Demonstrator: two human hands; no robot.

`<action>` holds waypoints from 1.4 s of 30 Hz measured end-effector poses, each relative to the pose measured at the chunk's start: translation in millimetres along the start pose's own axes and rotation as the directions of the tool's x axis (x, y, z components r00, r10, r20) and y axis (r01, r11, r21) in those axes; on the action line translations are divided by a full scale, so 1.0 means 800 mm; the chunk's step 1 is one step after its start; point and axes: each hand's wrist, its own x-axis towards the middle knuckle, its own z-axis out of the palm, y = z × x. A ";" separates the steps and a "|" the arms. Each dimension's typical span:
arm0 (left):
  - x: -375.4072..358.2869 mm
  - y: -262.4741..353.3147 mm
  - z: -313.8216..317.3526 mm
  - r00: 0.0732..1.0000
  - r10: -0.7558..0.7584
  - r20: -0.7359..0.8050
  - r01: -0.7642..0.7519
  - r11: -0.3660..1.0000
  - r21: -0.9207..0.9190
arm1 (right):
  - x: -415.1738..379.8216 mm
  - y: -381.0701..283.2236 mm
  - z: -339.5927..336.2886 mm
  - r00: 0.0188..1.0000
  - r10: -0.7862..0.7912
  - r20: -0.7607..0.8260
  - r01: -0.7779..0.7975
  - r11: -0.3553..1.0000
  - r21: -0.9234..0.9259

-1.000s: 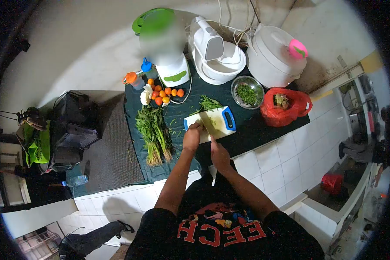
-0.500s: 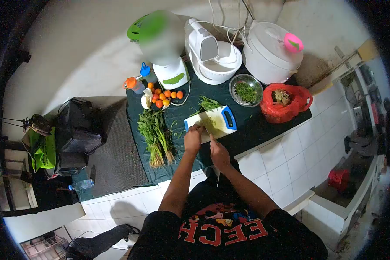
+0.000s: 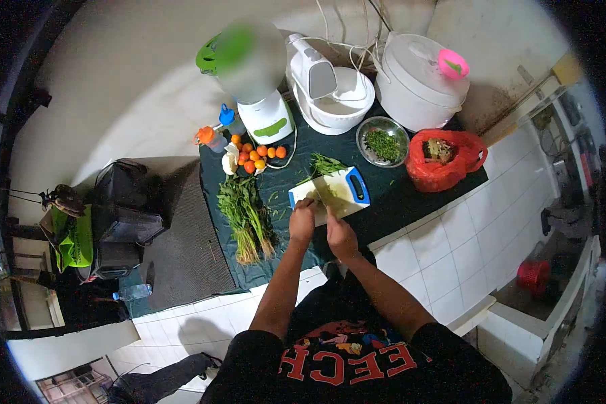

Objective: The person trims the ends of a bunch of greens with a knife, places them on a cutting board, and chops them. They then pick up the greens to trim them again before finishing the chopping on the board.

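Observation:
A white cutting board (image 3: 343, 195) with blue ends lies near the front edge of the table. My right hand (image 3: 342, 237) is closed round a knife (image 3: 324, 196), whose thin blade points away from me over the board. My left hand (image 3: 303, 221) rests on the board's near left part with its fingers bent and pressed together, beside the blade. What those fingers hold is hidden. Cut greens (image 3: 325, 164) lie at the board's far edge. Left of the board is a bunch of leafy green stalks with roots (image 3: 248, 219).
Tomatoes (image 3: 261, 151) lie behind the stalks, near a blender (image 3: 266, 121). At the back stand a stand mixer (image 3: 337, 101) and a big white pot (image 3: 421, 84). A metal bowl of chopped greens (image 3: 382, 145) and a red plastic bag (image 3: 444, 168) are to the right.
The whole view has shifted slightly. Both hands keep nearly the same place on the board, with the knife still in my right hand.

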 end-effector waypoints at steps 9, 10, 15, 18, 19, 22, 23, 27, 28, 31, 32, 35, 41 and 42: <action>0.007 0.017 -0.014 0.987 -0.117 0.109 0.118 0.993 0.000 | -0.012 0.008 -0.006 0.994 0.031 0.105 -0.027 0.999 -0.035; 0.007 0.014 -0.011 0.987 -0.120 0.108 0.121 0.993 0.000 | -0.009 0.014 0.001 0.994 0.028 0.107 -0.025 0.999 -0.035; 0.006 -0.001 0.008 0.998 -0.029 0.048 0.028 1.000 0.014 | 0.010 0.014 0.009 0.998 -0.055 0.007 0.055 0.998 0.038; 0.006 -0.003 0.007 0.997 0.017 0.069 -0.022 0.997 0.068 | 0.003 0.005 0.001 0.990 0.047 0.136 -0.042 0.998 -0.040; 0.007 -0.001 0.006 0.997 0.012 0.072 -0.016 0.998 0.061 | -0.001 0.006 0.001 0.988 0.049 0.144 -0.043 0.998 -0.045; 0.004 0.000 0.005 0.995 0.011 0.103 -0.020 0.995 0.095 | -0.010 0.010 0.008 0.993 0.039 0.113 -0.030 0.997 -0.077; 0.004 0.001 0.005 0.996 -0.009 0.093 0.002 0.997 0.076 | -0.008 0.013 0.012 0.995 0.017 0.096 -0.011 0.998 -0.069; 0.003 -0.007 0.010 0.995 -0.078 0.063 0.081 0.995 -0.051 | 0.014 0.009 0.017 0.995 0.038 0.091 -0.037 0.999 -0.013; 0.003 -0.010 0.010 0.995 -0.078 0.062 0.081 0.995 -0.050 | 0.016 0.002 0.011 0.995 0.037 0.090 -0.036 0.999 -0.012; 0.005 -0.012 0.008 0.996 -0.057 0.067 0.062 0.994 -0.085 | 0.014 -0.006 0.005 0.979 0.114 0.167 -0.114 0.993 -0.010; 0.004 -0.011 0.007 0.997 -0.068 0.044 0.073 0.990 -0.117 | 0.008 -0.009 0.006 0.977 0.134 0.169 -0.127 0.991 -0.050; 0.005 0.002 -0.007 0.997 -0.070 0.032 0.074 0.987 -0.142 | -0.006 -0.007 0.010 0.973 0.154 0.170 -0.139 0.985 -0.099; 0.014 0.003 -0.017 0.994 -0.062 0.095 0.078 0.982 -0.173 | 0.008 -0.002 0.023 0.997 0.028 0.078 -0.022 0.997 -0.078; 0.014 -0.001 -0.013 0.994 -0.057 0.092 0.072 0.982 -0.176 | 0.009 -0.006 0.021 0.992 0.089 0.087 -0.086 0.996 -0.033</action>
